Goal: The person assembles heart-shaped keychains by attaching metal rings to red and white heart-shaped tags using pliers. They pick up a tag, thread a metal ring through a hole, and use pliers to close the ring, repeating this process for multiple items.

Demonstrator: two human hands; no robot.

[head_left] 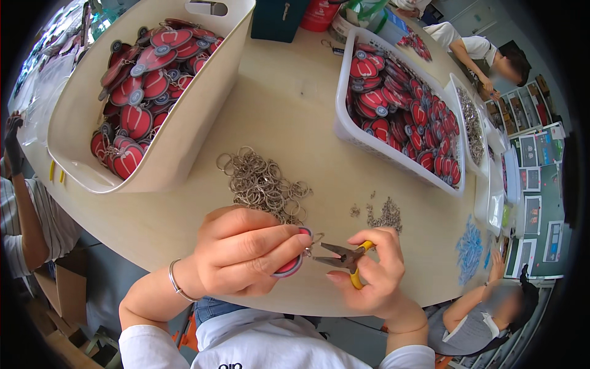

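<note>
Between the fingers of my left hand (246,252) is a red, dark-edged keychain charm (287,268), partly hidden by those fingers. A small metal ring (317,238) sticks out from its top. My right hand (375,267) grips pliers (347,256) with yellow handles. Their jaws are spread and point left, close to the ring. Beyond my left hand lies a heap of split key rings (261,181) with short chains. A smaller pile of tiny metal links (385,214) lies beyond my right hand.
A tall cream bin (209,107) full of red charms stands at left. At right, a white basket (399,157) holds more. Blue strips (469,252) lie near the table's right edge. Other people sit around the table: one lower right, one upper right, one at left.
</note>
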